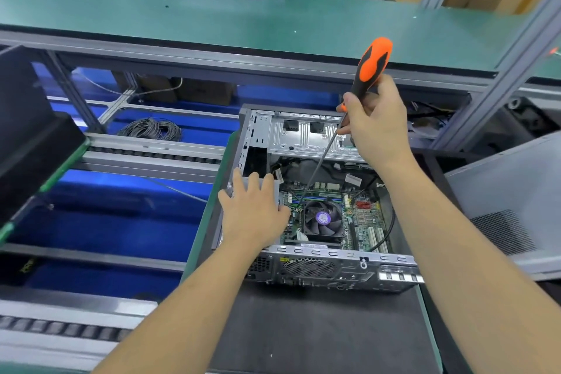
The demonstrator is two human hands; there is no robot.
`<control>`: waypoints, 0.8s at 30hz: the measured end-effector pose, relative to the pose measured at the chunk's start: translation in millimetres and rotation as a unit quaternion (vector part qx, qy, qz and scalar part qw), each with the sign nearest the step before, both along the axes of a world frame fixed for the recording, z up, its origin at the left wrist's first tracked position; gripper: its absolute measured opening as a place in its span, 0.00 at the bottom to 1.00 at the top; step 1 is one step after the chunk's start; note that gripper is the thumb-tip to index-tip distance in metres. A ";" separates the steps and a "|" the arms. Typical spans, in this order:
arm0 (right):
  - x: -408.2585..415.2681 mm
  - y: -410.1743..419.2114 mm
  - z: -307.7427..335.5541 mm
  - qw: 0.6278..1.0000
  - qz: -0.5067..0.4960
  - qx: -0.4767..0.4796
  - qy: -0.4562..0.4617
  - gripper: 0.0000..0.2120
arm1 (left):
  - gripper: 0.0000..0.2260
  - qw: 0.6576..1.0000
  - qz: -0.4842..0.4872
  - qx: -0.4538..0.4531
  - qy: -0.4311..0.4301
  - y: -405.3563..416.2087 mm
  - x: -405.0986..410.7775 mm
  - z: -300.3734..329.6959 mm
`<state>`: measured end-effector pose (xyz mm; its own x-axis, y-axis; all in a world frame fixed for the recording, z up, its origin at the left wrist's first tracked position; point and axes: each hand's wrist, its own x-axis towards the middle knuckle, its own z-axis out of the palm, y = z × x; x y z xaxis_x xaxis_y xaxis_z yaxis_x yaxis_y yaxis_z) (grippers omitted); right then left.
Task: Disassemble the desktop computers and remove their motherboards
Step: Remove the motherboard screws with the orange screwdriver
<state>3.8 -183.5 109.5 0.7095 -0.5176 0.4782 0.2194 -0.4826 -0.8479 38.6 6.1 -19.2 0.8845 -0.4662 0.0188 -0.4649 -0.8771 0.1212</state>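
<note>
Orange-and-black-handled long-shaft screwdriver (pixel 368 70) sits clenched in the right hand (pixel 375 127), tip at a screw beside the black CPU cooler fan (pixel 323 218). Left hand (pixel 255 212) lies flat, grip released, probably steadying the open grey metal computer case (pixel 318 270); the green motherboard (pixel 364 222) remains inside.

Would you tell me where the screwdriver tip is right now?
Centre of the head view: the screwdriver tip rests at the fan's upper-left corner, beside the left hand.

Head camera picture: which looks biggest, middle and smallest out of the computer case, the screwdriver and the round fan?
1. computer case
2. screwdriver, though it is nearer the camera
3. fan
</note>
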 end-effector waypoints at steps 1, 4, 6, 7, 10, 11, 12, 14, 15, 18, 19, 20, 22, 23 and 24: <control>0.3 0.3 -0.8 1.000 -0.001 -0.005 0.004 0.12 | 0.28 1.000 -0.001 0.000 0.000 0.0 -0.1 0.1; 0.8 0.3 -4.3 1.000 -0.005 -0.019 0.021 0.11 | 0.29 1.000 0.000 0.001 0.002 0.2 -0.3 0.5; 0.3 -0.4 -4.5 1.000 -0.005 -0.016 0.017 0.10 | 0.29 1.000 0.000 0.002 0.003 0.2 -0.3 0.8; 0.1 -0.8 -3.8 1.000 -0.004 -0.012 0.011 0.11 | 0.29 1.000 0.001 0.004 0.003 0.2 -0.4 0.9; 0.2 -1.4 -1.7 1.000 -0.003 -0.009 0.004 0.12 | 0.29 1.000 0.001 0.004 -0.003 0.1 -0.3 -0.4; 0.3 -1.3 -2.1 1.000 -0.002 -0.012 0.007 0.12 | 0.30 1.000 0.001 0.005 -0.005 0.2 -0.4 -1.0; 0.2 -1.1 -2.6 1.000 -0.001 -0.014 0.010 0.12 | 0.30 1.000 0.000 0.005 -0.009 0.2 0.1 -1.7; -0.1 -0.8 -3.4 1.000 -0.002 -0.020 0.012 0.12 | 0.30 1.000 0.000 0.005 -0.012 -0.3 1.2 -2.6; -0.6 -0.2 -3.3 1.000 -0.001 -0.020 0.012 0.12 | 0.30 1.000 0.001 0.005 -0.009 -0.4 1.3 -2.7; -2.0 2.1 -1.8 0.999 0.008 -0.029 0.025 0.10 | 0.30 1.000 0.006 0.004 0.001 -0.3 -0.2 -2.9; -1.9 2.6 -0.7 0.998 0.015 -0.045 0.036 0.09 | 0.29 1.000 0.008 -0.009 -0.009 -0.4 0.3 -2.6; -1.9 3.9 1.6 0.996 0.022 -0.067 0.047 0.09 | 0.27 0.999 0.002 -0.037 -0.030 -1.0 2.4 -1.0; -2.2 8.3 9.9 0.990 0.045 -0.118 0.060 0.20 | 0.24 0.984 -0.044 -0.163 -0.051 -9.1 10.3 6.0; -2.1 9.8 15.6 0.986 0.062 -0.143 0.061 0.30 | 0.22 0.963 -0.077 -0.257 -0.007 -16.8 15.4 13.0; -2.5 11.8 23.2 0.980 0.079 -0.169 0.067 0.37 | 0.20 0.929 -0.102 -0.344 0.086 -25.9 19.9 23.4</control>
